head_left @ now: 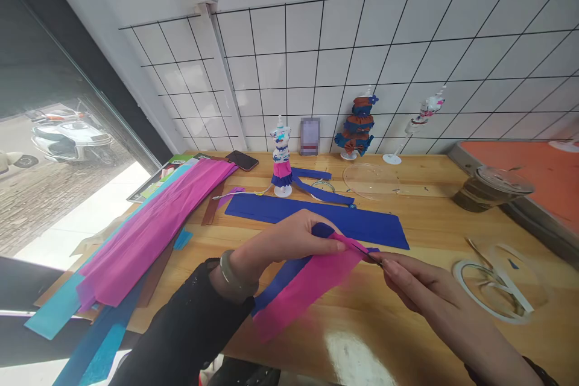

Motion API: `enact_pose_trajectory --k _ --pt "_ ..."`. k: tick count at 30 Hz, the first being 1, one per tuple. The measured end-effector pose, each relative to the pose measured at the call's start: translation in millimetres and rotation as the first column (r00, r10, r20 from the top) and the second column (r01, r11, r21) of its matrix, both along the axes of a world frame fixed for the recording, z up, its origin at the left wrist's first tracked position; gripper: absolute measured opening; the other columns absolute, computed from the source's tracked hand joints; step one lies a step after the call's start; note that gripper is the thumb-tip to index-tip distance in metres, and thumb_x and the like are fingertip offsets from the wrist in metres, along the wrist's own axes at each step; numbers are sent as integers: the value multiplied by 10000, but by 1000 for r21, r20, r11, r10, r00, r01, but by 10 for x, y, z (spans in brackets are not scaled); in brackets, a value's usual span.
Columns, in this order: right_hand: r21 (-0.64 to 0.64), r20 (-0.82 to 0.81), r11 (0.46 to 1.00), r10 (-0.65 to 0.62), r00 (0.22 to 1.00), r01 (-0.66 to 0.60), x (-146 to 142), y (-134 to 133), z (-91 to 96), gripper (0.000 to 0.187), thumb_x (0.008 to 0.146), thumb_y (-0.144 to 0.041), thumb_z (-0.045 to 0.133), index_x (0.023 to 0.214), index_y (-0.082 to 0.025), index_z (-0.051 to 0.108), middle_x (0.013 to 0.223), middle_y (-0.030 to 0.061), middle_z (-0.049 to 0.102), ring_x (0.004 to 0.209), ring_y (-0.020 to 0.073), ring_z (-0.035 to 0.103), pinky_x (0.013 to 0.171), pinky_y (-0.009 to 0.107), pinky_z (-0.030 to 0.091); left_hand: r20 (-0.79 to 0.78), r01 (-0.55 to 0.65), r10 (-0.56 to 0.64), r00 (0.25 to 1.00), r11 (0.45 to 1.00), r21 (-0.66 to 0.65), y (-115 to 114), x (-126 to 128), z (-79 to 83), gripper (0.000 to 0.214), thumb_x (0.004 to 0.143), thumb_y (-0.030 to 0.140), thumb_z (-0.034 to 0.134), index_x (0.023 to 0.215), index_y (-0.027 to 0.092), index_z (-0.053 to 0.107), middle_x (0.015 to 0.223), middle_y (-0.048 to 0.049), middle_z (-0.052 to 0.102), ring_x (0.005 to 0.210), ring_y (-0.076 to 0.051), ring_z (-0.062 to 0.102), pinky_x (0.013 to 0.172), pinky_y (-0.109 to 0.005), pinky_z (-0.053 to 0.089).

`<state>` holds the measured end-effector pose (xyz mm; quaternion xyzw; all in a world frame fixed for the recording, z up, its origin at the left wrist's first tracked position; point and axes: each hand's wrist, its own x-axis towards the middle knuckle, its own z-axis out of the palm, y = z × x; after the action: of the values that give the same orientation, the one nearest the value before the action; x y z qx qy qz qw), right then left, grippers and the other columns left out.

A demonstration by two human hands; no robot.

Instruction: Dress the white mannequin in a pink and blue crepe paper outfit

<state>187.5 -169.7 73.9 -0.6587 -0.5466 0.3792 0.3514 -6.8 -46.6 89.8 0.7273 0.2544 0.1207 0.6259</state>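
My left hand point(303, 238) is closed, pinching a pink crepe paper strip point(307, 289) together with a blue strip point(283, 280) between thumb and fingers. Both strips hang down toward the table's front edge. At the strips' upper right end, my right hand point(416, 286) grips a thin dark pointed tool point(371, 257). Its tip lies against the pink edge; the exact kind is too small to tell. Just behind my hands a wide blue strip point(375, 226) lies flat. Beyond it stands a small dress form point(281, 157) in a white patterned top and pink and blue skirt.
Pink sheets point(158, 223) and other coloured paper lie at the left, near a phone point(243, 160). Along the back stand a brown-and-blue dressed form point(359, 126) and another form point(425, 114). At right are a lidded cup point(491, 190) and a white tape roll point(468, 295).
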Motion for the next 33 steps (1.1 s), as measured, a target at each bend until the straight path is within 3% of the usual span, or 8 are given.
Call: enact_pose_trajectory --k 14,24,33 --pt "57 -8 998 -4 1000 4 -67 18 -31 417 821 -553 479 934 -232 720 483 -24 415 424 96 307 342 188 270 7 -9 9 1000 1000 -17 -6 -48 -16 289 753 424 622 868 168 693 679 17 570 618 -90 467 568 -215 346" --pt "85 60 996 -17 998 11 -106 12 30 384 801 -561 497 904 -277 734 577 13 578 510 136 468 411 188 388 -18 14 -13 1000 997 70 -5 -36 -13 313 765 421 605 911 160 698 716 1 585 632 -92 457 550 -209 336" --pt "93 91 995 -36 995 28 -80 11 -21 393 809 -555 491 893 -257 733 492 -11 521 422 113 423 352 184 347 -9 1 0 1000 997 79 0 -39 -5 280 751 421 623 819 157 690 685 12 576 616 -85 464 550 -201 349"
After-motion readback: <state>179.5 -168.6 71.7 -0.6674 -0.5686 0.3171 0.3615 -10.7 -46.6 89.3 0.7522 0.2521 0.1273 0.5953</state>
